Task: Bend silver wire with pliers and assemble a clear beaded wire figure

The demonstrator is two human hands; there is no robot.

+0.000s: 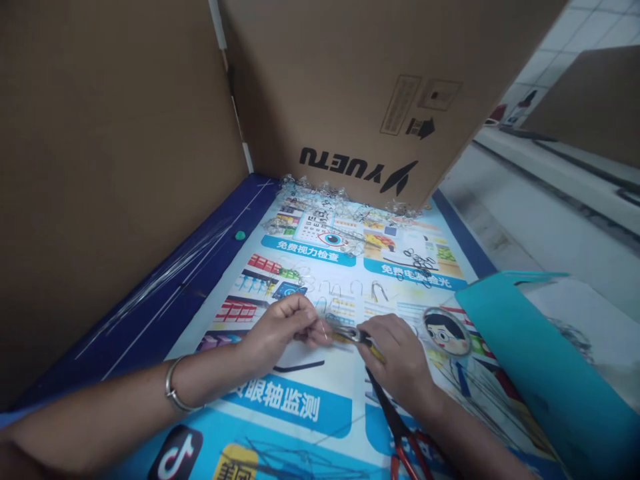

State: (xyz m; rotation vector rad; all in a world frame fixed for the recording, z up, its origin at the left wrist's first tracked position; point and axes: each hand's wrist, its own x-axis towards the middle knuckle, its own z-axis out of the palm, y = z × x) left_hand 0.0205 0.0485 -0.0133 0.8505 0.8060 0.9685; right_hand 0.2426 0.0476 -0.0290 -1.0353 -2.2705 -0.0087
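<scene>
My left hand point(293, 323) is closed, its thumb and forefinger pinching a thin piece of wire point(325, 330). My right hand point(397, 353) grips pliers point(355, 335) with yellow on the handles. The plier jaws point left and meet the wire close to my left fingertips; whether they clamp it I cannot tell. Just beyond the hands lie several U-bent wire pieces point(379, 291) in a row. Scissors point(403, 437) with red handles and dark blades lie partly beneath my right forearm.
Cardboard walls point(340, 87) stand behind and at the left. Clear and silvery tangled bits point(320, 190) line the back edge. Dark small loops point(420, 260) lie back right. Straight wires point(290, 460) lie in front, and long strands point(170, 273) at left. A teal box point(540, 360) stands right.
</scene>
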